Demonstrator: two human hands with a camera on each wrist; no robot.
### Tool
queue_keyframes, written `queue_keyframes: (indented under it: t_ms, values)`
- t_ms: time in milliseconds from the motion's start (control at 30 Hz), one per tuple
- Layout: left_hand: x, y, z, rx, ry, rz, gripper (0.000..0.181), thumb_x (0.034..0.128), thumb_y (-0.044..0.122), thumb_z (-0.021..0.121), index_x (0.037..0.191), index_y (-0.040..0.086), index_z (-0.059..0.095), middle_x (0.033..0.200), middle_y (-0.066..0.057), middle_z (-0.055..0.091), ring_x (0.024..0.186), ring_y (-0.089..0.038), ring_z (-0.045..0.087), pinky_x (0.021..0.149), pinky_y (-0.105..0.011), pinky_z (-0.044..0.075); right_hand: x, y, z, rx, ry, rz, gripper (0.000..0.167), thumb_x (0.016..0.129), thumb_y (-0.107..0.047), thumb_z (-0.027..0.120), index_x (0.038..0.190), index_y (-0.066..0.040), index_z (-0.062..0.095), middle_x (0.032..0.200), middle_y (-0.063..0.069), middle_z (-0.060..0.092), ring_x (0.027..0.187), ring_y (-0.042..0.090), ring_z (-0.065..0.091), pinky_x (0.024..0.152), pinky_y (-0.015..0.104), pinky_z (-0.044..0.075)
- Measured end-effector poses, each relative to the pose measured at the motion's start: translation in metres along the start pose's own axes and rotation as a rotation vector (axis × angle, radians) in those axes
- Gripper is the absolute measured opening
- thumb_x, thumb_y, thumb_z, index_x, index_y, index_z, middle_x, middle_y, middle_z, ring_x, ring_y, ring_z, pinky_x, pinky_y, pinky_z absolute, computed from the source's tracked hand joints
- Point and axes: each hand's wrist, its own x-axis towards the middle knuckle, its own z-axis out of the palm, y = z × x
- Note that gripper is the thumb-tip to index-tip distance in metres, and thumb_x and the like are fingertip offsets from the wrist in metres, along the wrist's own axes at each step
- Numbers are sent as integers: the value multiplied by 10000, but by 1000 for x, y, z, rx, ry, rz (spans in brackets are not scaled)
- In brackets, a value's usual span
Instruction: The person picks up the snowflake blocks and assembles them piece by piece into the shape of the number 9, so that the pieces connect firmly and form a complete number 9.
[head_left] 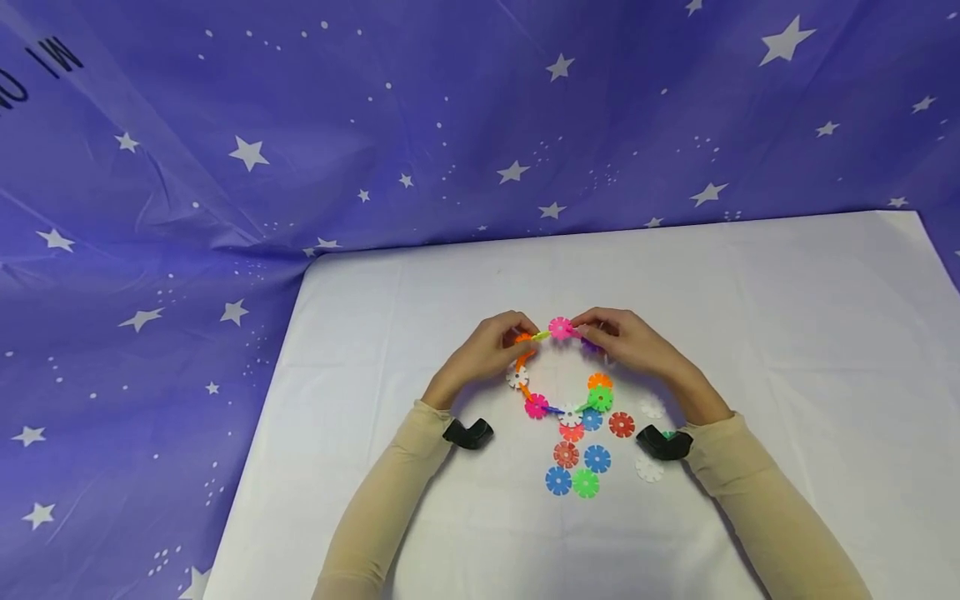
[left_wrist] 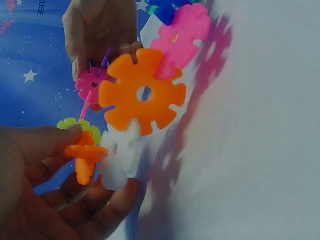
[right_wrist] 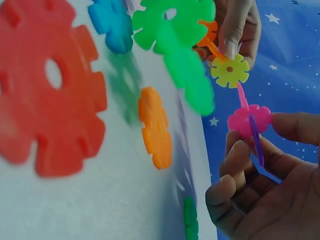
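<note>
A curved chain of linked notched discs lies over the white cloth, with a white disc [head_left: 517,377] on its left side. My left hand [head_left: 491,346] pinches the chain at an orange disc [left_wrist: 86,152] beside a yellow-green disc [left_wrist: 80,127]. At the other end my right hand [head_left: 626,337] holds a pink disc [right_wrist: 249,120] between thumb and fingers; a purple disc [right_wrist: 256,140] is slotted into it. Another pink disc [head_left: 560,327] shows between the hands in the head view. The chain's lower end reaches a green disc [head_left: 601,398] near an orange one [head_left: 600,381].
Loose discs lie below the chain: red [head_left: 622,424], blue [head_left: 558,481], green [head_left: 586,483] and white [head_left: 649,468]. Black wrist mounts [head_left: 468,433] sit by both sleeves. The white table [head_left: 420,292] meets a purple star-patterned cloth [head_left: 450,125] at its back and left edges.
</note>
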Motion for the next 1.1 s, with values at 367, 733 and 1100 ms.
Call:
queue_keyframes:
  t_ms: [367,733,1100]
  values:
    - [0,4,1,5,16,35,81,940,121,657,1010,82,671,924,-40,612,735,-128,464,659,-216,375,0,0,7,-29,15,-45,227,1020,-172,514,1144,-33,645,874,101,577,724,195,503,641,254,440]
    - [1,5,3,-61,-17,10,101,969,126,614,1044,79,662,992,-47,628,742,-125,514,689,-228,418,2,-5,13,-42,32,14,282,1047,-231,454,993,-15,628,783,110,506,720,180,458,676,282,391]
    - [1,8,2,-140,-29,-23,116,974,120,603,1055,50,648,976,-80,627,799,-239,647,717,-233,471,1,-5,8,140,7,-22,309,1060,-182,415,981,65,583,785,185,553,611,202,442,583,286,407]
